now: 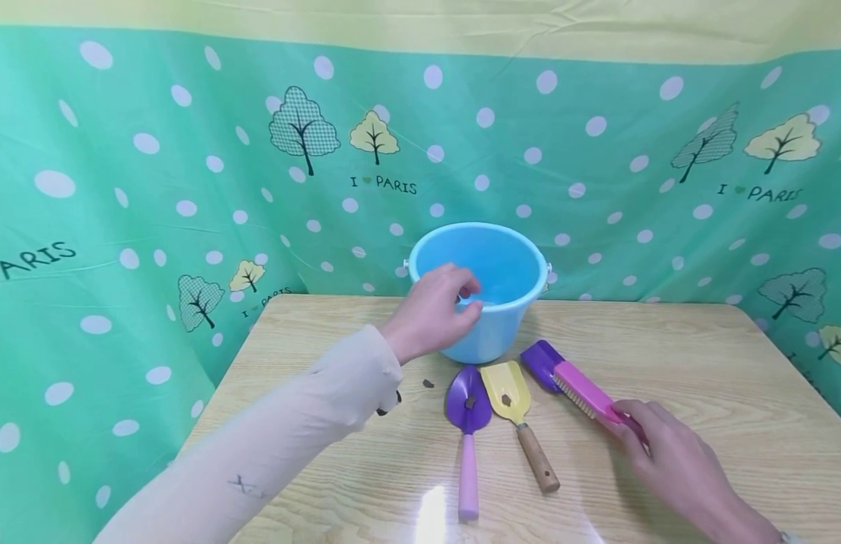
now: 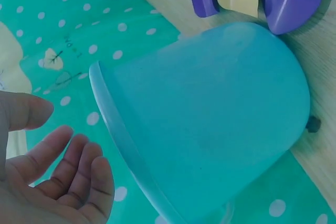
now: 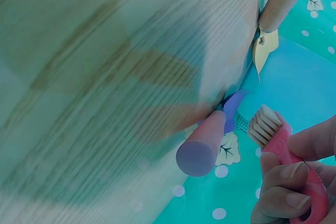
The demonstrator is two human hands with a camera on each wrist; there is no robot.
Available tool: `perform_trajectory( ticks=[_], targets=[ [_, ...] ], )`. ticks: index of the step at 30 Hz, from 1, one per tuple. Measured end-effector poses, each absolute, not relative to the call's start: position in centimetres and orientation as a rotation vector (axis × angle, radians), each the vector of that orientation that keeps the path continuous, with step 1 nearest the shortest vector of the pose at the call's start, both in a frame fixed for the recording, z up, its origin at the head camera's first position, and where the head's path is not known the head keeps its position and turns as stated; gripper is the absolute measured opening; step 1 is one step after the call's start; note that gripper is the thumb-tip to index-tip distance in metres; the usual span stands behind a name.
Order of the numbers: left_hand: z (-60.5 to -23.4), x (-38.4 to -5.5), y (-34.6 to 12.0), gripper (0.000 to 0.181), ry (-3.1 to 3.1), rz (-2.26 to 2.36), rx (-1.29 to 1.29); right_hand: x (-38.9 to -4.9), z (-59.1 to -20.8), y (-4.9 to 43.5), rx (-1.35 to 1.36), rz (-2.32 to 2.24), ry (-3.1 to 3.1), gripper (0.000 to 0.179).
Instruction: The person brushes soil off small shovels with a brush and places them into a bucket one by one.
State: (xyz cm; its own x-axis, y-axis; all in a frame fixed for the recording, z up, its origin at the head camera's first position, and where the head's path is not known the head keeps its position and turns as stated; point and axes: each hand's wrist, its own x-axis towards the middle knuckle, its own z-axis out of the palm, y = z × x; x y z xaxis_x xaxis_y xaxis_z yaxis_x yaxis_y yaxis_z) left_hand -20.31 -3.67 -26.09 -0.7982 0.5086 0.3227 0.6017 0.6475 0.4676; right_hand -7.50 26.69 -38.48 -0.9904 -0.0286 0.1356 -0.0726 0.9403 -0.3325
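My left hand [image 1: 434,311] hovers over the near rim of a light blue bucket [image 1: 488,332]. In the left wrist view its fingers [image 2: 79,174] are loosely bent, the thumb apart, nothing held. My right hand [image 1: 678,461] grips the handle of a pink brush [image 1: 586,389] with pale bristles [image 3: 262,127]. Partly behind the brush lies a purple scoop [image 1: 541,364]; the brush covers part of it in the head view. Beside it are a yellow shovel [image 1: 508,381] with a wooden handle and a purple shovel [image 1: 457,412] with a lilac handle. Dark chips lie on both.
Another small dark chip [image 1: 428,384] lies on the wooden table [image 1: 706,355], left of the shovels. A green dotted cloth [image 1: 583,166] printed with trees hangs behind the table and down its left side. The bucket stands near the back edge.
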Motion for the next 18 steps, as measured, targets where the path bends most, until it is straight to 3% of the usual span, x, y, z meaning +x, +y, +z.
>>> perform_trajectory(
  ticks=[18],
  targets=[
    [-30.3, -17.5, -5.9, 0.018, -2.784, -0.962, -0.907, -7.5, -38.3, 26.9, 0.123, 0.533, -2.895, 0.030]
  ],
)
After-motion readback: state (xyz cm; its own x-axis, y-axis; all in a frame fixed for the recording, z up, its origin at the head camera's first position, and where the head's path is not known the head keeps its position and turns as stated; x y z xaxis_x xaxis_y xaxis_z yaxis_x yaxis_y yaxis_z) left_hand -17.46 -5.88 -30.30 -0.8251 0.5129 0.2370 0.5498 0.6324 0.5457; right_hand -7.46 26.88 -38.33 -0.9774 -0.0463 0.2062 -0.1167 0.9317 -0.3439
